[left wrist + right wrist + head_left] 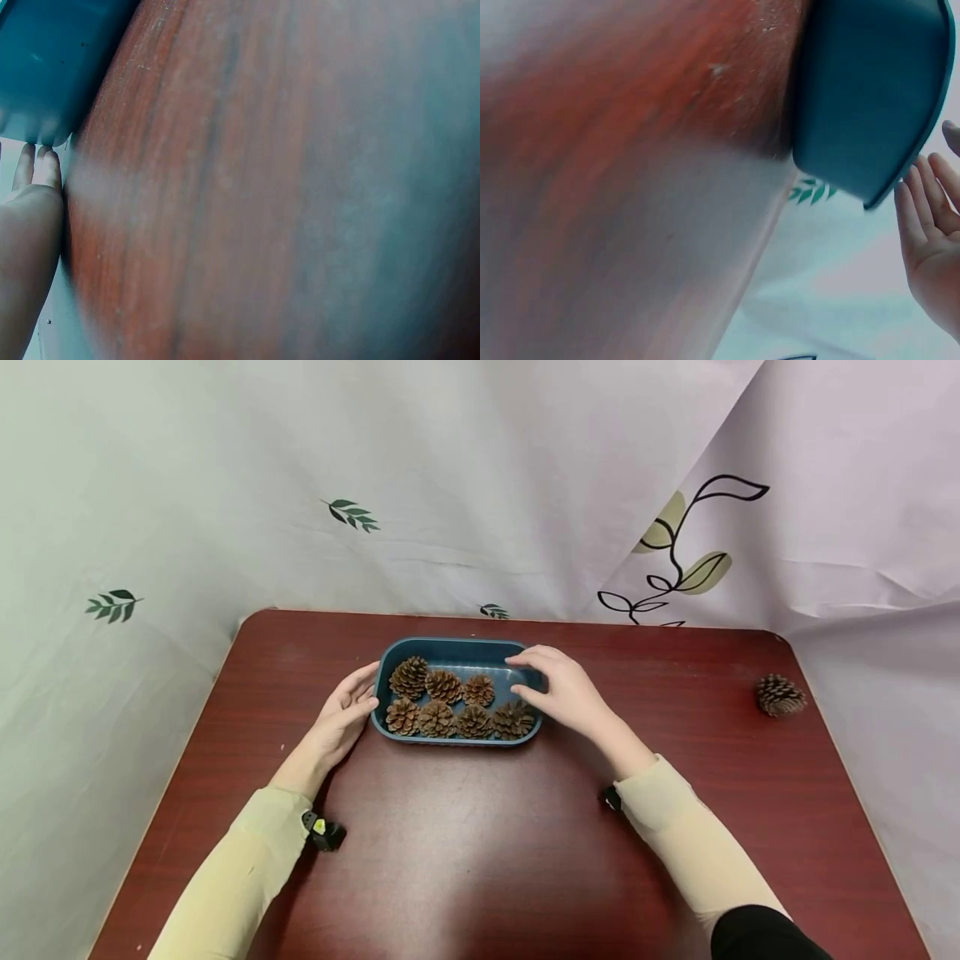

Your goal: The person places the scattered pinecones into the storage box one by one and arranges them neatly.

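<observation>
A blue-green plastic box [457,742] with rounded corners stands toward the back of the table, with several brown pine cones [437,719] in two rows inside. My left hand [341,718] is at the box's left end, thumb by the rim and fingers along the outer wall. In the left wrist view, the fingers [46,169] of this hand reach straight to the box wall [52,67]. Over the right end, my right hand [558,685] spreads thumb and fingers apart, with nothing between them. In the right wrist view its fingers [926,195] lie beside the rim.
A single pine cone [780,695] lies by the right edge of the dark red wooden table [480,843]. Behind the table hangs a pale cloth [465,485] with leaf prints. Both wrists carry small black cameras.
</observation>
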A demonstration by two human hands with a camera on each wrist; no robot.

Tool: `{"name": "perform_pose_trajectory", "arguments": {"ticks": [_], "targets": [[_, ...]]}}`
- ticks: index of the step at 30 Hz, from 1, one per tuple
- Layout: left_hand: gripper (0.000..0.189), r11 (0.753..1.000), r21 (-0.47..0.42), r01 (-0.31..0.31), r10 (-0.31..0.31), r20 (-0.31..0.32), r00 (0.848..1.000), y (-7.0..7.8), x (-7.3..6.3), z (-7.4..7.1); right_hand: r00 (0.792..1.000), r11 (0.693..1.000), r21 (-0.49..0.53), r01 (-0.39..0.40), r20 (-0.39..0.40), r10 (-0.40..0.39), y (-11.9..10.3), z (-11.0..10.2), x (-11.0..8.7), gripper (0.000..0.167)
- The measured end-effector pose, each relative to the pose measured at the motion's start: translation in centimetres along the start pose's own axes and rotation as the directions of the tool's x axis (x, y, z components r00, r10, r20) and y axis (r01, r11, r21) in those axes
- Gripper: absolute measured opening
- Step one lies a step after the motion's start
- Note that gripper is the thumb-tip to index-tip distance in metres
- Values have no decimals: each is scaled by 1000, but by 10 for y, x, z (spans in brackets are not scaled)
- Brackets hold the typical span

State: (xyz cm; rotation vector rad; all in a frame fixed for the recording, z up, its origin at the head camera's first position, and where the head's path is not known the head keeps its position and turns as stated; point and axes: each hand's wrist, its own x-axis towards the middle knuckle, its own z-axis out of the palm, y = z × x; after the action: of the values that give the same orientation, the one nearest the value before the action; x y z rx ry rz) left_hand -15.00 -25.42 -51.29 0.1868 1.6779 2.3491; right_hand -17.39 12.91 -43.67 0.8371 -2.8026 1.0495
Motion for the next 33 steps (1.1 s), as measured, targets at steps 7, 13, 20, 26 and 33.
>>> {"name": "perform_pose_trajectory", "arguments": {"ticks": [7, 13, 20, 26, 33], "targets": [[58, 1000, 2, -2, 2, -1, 1000, -1, -2, 0, 989, 998, 61, -31, -140, 39, 14, -15, -26, 39], [57, 1000, -3, -14, 14, 3, 1000, -2, -2, 0, 970, 996, 80, -47, -233, 64, 29, -26, -47, 40], [58, 1000, 3, -5, 5, 5, 1000, -1, -3, 1, 948, 994, 66, -93, -301, 108, 52, -40, -71, 39], [57, 1000, 7, 0, 0, 0, 1000, -1, -2, 1, 937, 991, 24, -135, -323, 135, 69, -52, -90, 37], [54, 1000, -14, -12, 12, 3, 1000, 0, -1, 1, 926, 981, -37, -189, -338, 166, 84, -67, -106, 38]]}}
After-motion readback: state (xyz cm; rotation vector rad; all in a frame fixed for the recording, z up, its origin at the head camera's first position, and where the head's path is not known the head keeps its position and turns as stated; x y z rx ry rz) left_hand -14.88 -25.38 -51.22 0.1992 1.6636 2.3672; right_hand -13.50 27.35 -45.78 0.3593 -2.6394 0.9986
